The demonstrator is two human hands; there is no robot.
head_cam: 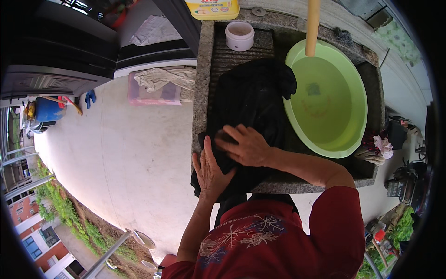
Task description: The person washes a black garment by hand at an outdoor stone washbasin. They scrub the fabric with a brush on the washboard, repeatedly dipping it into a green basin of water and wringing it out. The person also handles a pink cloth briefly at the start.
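A dark wet garment (251,94) is spread over the ribbed washboard side (223,54) of a granite laundry sink (202,80). My left hand (212,171) lies flat on the cloth's near left part, by the sink's left rim, with its thumb spread. My right hand (245,144) is over the cloth just right of it, fingers bent and blurred by motion. Whether anything sits beneath those fingers is hidden. A fold of the garment hangs against the rim of a light green plastic basin (362,115), which holds water and stands in the sink's right part.
A tan pipe (312,31) reaches over the basin. A white plastic tub (239,36) sits on the ribbed slab; a yellow detergent container (213,8) stands on the back rim. Cloths (378,150) hang at the right rim. A pink storage box (153,92) is on the left floor.
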